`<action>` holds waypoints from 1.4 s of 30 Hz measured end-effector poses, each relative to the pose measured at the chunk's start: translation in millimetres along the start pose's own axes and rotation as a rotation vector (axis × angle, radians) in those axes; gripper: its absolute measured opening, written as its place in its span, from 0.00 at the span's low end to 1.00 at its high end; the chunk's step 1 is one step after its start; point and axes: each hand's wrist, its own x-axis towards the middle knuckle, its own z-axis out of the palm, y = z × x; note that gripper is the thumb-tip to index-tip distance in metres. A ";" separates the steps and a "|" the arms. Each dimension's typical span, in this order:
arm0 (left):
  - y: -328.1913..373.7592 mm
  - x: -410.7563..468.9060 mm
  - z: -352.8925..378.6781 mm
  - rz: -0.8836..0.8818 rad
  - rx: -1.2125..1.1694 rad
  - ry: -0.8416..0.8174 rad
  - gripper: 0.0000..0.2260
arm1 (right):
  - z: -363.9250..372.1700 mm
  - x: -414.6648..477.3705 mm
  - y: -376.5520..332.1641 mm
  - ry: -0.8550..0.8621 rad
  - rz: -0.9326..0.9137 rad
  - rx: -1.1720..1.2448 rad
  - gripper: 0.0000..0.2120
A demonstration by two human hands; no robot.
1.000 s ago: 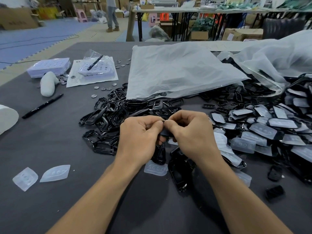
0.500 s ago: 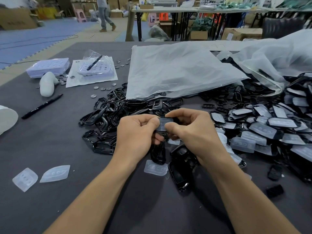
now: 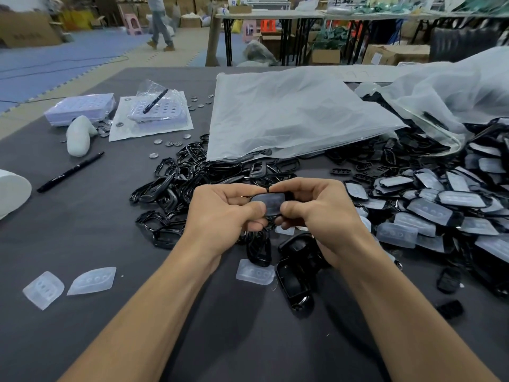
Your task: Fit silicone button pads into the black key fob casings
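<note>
One dark bench [image 3: 82, 230] fills the view. Far across it lies a large clear plastic bag [image 3: 289, 114]. At right sits a heap of finished casings [image 3: 440, 205], pale pads fitted. Left of centre, a pile of empty black casing frames [image 3: 176, 183] waits, so much work seems left. At centre, the left hand [image 3: 220, 213] and right hand [image 3: 322, 213] hold one casing [image 3: 286, 195] above the bench, thumbs and curled fingers pinching it and pressing its silicone pad [image 3: 268, 202] in. Three loose pads [image 3: 91, 279] lie nearest.

Grey table [image 3: 82, 232]: black casings [image 3: 170, 186], clear pads [image 3: 92, 281].
</note>
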 end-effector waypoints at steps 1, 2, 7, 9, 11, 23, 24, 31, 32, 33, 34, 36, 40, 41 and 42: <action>-0.3 0.2 0.7 -0.003 -0.008 0.013 0.11 | 0.3 -0.2 -0.1 -0.002 0.006 0.008 0.17; -0.4 0.4 1.1 -0.004 -0.014 0.025 0.10 | 0.8 -0.6 -0.4 -0.005 0.012 0.013 0.18; -1.3 -0.4 1.6 0.029 -0.003 0.036 0.12 | 1.9 -1.7 -2.3 0.029 0.024 0.043 0.17; -1.9 -1.6 2.4 0.040 0.021 0.017 0.13 | 4.5 -2.9 1.3 0.077 -0.073 -0.115 0.10; -2.5 -2.2 2.7 0.042 0.031 0.006 0.13 | 7.2 -4.0 4.3 0.121 -0.160 -0.304 0.08; -5.8 -1.8 5.0 0.074 0.064 0.015 0.13 | 13.9 -2.5 4.0 0.133 -0.060 -0.167 0.08; -6.4 -2.3 5.7 0.085 0.082 0.013 0.14 | 15.5 -2.2 4.7 0.134 -0.048 -0.180 0.08; -7.9 -6.8 11.0 0.186 0.178 0.055 0.15 | 14.0 -2.7 -1.2 0.055 0.076 0.000 0.12; -7.6 -7.1 11.7 0.189 0.169 0.060 0.14 | 13.9 -3.3 -2.6 0.048 0.076 0.015 0.11; -7.2 -7.4 12.0 0.185 0.152 0.067 0.14 | 13.4 -3.7 -3.6 0.044 0.075 0.024 0.11; -6.6 -7.8 12.1 0.177 0.136 0.074 0.14 | 12.7 -4.0 -4.8 0.042 0.076 0.028 0.11; -5.4 -8.6 12.4 0.164 0.124 0.085 0.15 | 11.1 -4.6 -7.0 0.045 0.091 0.048 0.12; -1.7 -9.6 15.4 0.151 0.091 0.103 0.19 | 9.4 -5.7 -8.9 0.032 0.175 0.179 0.12; -1.3 -9.5 15.6 0.137 0.075 0.116 0.19 | 9.1 -5.8 -8.9 0.030 0.189 0.198 0.12; -1.1 -9.3 15.8 0.117 0.059 0.133 0.18 | 9.3 -6.0 -9.0 0.028 0.196 0.210 0.12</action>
